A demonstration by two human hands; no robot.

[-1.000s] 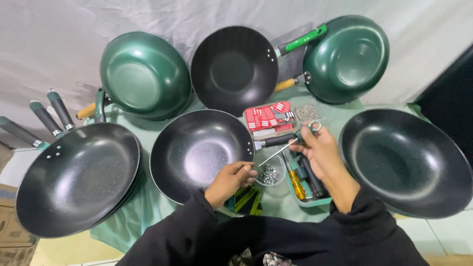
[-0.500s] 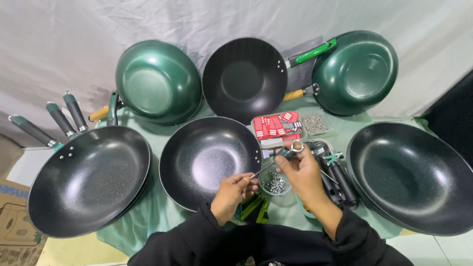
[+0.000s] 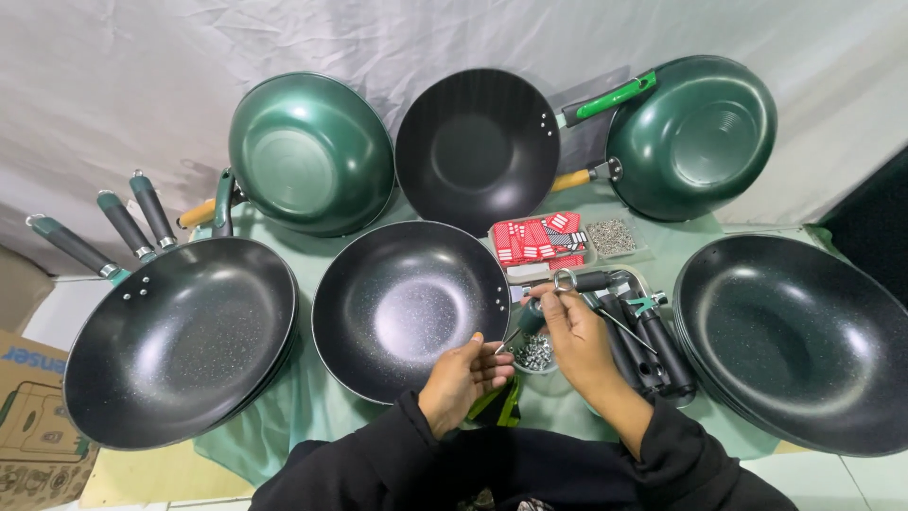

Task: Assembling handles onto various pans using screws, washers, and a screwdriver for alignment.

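Item: dark green pan handle with a metal hanging ring at its end (image 3: pixel 558 289), held in the right hand (image 3: pixel 579 333), fingers closed around its shaft, above the front middle of the desk (image 3: pixel 312 416), which carries a pale green cloth. The left hand (image 3: pixel 463 374) is pinched shut on a thin metal piece, probably a screw or a slim driver (image 3: pixel 506 343), its tip touching the near end of the handle; the piece is too small to name with certainty. Directly below: small clear round dish of silver screws (image 3: pixel 535 352). Just beside, right: bundle of loose dark handles with green fittings (image 3: pixel 648 336) in a tray. Behind: red and white patterned box (image 3: pixel 534 238) and clear tray of small metal fasteners (image 3: pixel 612 237). Just left of the hands: round black speckled non-stick wok without handle (image 3: pixel 407 308). Further stock: large black wok on a stack with grey handles behind, far left (image 3: pixel 180 341); stack of black woks, far right (image 3: pixel 794 336); two green woks turned bottom-out (image 3: pixel 307 151) (image 3: pixel 695 132) and one black wok (image 3: pixel 473 147) leaning against the white backdrop sheet (image 3: pixel 189 66). Handling note, as judgement: the fitting goes best with the handle kept steady and level over the dish, so a dropped screw falls back among the others; the thin piece should meet the handle's hole straight on, not slanted, and the left fingers should turn without pressing sideways.
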